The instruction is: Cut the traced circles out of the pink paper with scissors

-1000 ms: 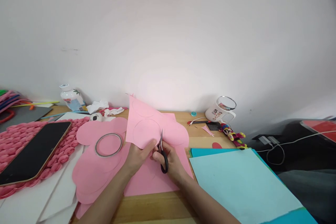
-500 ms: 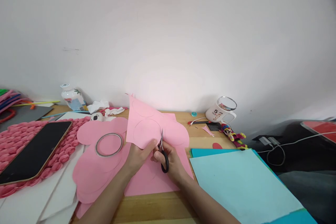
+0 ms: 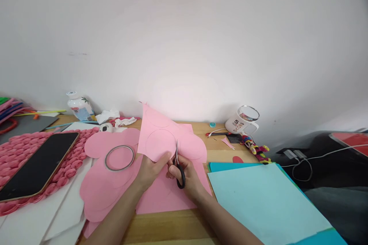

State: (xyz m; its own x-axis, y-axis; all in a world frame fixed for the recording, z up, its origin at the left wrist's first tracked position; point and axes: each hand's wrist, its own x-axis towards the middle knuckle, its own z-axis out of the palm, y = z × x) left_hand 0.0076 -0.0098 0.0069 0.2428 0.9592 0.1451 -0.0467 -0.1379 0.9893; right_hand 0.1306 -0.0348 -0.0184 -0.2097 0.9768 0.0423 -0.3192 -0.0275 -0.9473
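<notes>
Two-handed: gripping scissors (image 3: 179, 169) in right hand (image 3: 187, 175), aiming blades (image 3: 177, 148) toward back edge of counter (image 3: 212, 153), by drawn circle's (image 3: 159, 144) right side; pinching pink sheet (image 3: 169, 132) with left hand (image 3: 150, 173).

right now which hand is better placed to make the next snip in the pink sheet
The right hand, likely: it holds the black-handled scissors, blades at the pink sheet. The left hand grips that sheet's lower edge, so it seems better suited to steadying it.
</notes>
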